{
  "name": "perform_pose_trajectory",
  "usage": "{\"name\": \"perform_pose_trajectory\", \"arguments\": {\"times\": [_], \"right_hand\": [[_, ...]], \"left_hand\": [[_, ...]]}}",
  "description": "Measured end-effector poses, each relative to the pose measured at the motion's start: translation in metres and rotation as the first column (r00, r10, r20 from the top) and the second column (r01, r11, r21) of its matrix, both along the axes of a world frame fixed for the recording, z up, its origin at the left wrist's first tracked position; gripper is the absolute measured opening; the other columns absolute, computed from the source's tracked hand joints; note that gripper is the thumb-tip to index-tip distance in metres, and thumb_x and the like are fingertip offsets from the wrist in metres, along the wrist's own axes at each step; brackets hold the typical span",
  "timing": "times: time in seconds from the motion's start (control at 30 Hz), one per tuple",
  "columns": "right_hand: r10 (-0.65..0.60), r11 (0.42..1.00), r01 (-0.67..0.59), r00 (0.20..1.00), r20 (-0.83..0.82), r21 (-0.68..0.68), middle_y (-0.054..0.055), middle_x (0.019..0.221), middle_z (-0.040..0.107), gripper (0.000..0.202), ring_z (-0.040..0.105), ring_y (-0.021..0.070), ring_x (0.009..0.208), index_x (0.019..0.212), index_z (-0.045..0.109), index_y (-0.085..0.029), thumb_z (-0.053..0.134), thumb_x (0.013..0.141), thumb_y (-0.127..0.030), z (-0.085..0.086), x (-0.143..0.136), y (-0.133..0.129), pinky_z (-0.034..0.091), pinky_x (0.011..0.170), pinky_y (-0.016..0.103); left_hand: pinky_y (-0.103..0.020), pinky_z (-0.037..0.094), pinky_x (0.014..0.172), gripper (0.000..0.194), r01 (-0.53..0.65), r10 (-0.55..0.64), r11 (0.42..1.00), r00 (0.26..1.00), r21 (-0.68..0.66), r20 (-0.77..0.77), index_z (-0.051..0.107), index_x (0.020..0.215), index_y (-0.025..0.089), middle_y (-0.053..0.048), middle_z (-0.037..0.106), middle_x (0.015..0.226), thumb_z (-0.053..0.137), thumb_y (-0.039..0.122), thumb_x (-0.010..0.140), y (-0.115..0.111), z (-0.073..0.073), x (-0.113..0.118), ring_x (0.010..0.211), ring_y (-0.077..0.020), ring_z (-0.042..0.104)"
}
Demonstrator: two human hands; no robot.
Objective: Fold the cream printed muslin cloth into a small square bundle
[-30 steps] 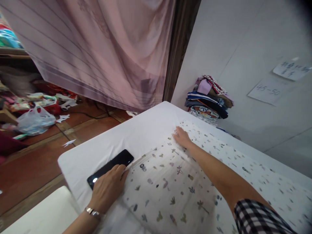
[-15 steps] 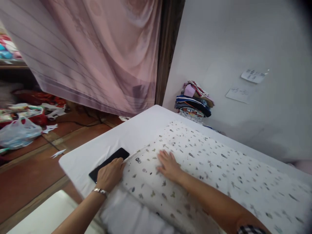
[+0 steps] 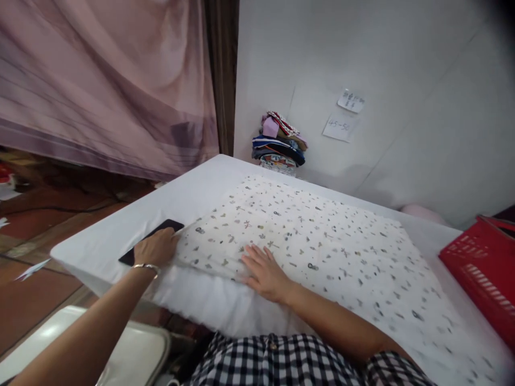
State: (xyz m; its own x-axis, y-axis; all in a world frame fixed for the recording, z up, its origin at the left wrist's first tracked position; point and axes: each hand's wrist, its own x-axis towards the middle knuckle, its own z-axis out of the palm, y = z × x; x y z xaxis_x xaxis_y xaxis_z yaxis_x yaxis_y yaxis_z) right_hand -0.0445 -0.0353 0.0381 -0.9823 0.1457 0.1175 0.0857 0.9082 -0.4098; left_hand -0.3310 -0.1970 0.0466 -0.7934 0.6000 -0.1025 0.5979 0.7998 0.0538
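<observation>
A white cloth with small printed motifs (image 3: 330, 241) lies spread over the white-covered table (image 3: 177, 187). My left hand (image 3: 156, 247), with a silver bracelet at the wrist, is closed at the cloth's left corner, its fingers pinching the edge. Partly under that hand is a flat black object (image 3: 173, 224), perhaps a phone. My right hand (image 3: 263, 272) rests flat on the cloth near its front edge, fingers spread and holding nothing.
A red box (image 3: 483, 268) stands at the table's right end. Folded fabrics (image 3: 278, 145) are stacked beyond the back edge, by the wall with paper notes (image 3: 340, 126). A white stool (image 3: 137, 351) is at front left; a pink curtain (image 3: 120, 69) hangs behind.
The view has swung right, bringing in the red box and the checked shirt. My right hand is now nearer the cloth's front edge, and the cloth there lies flatter.
</observation>
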Motion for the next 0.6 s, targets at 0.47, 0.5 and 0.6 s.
{"name": "perform_pose_trajectory", "arguments": {"times": [0.47,0.5,0.6], "right_hand": [[-0.643,0.732,0.637,0.763,-0.065,0.242,0.014,0.128,0.056,0.041,0.042,0.0270,0.127,0.115,0.062,-0.017,0.039,0.089,-0.039,-0.034,0.290,0.069,0.032,0.107,0.046],[-0.731,0.638,0.725,0.676,-0.091,0.257,0.016,0.124,0.058,0.041,0.045,0.0282,0.125,0.111,0.064,-0.016,0.039,0.087,-0.039,-0.035,0.320,0.077,0.034,0.105,0.045],[-0.929,0.281,0.919,0.333,-0.163,0.278,0.022,0.117,0.059,0.047,0.048,0.0342,0.120,0.105,0.064,-0.015,0.033,0.085,-0.043,-0.037,0.408,0.099,0.040,0.098,0.051]], "left_hand": [[-0.042,0.041,0.085,0.071,-0.086,0.083,0.995,0.994,0.052,0.072,0.042,0.129,0.011,-0.018,0.054,0.123,0.018,0.063,0.087,-0.015,0.012,0.029,0.110,-0.0330,0.052],[-0.041,0.042,0.084,0.071,-0.102,0.099,0.994,0.992,0.043,0.074,0.041,0.131,0.010,-0.018,0.053,0.123,0.019,0.063,0.087,-0.017,0.012,0.031,0.110,-0.0332,0.052],[-0.038,0.044,0.081,0.070,-0.189,0.186,0.982,0.979,0.021,0.085,0.040,0.132,0.011,-0.017,0.055,0.123,0.025,0.061,0.086,-0.018,0.011,0.031,0.108,-0.0329,0.054]]}}
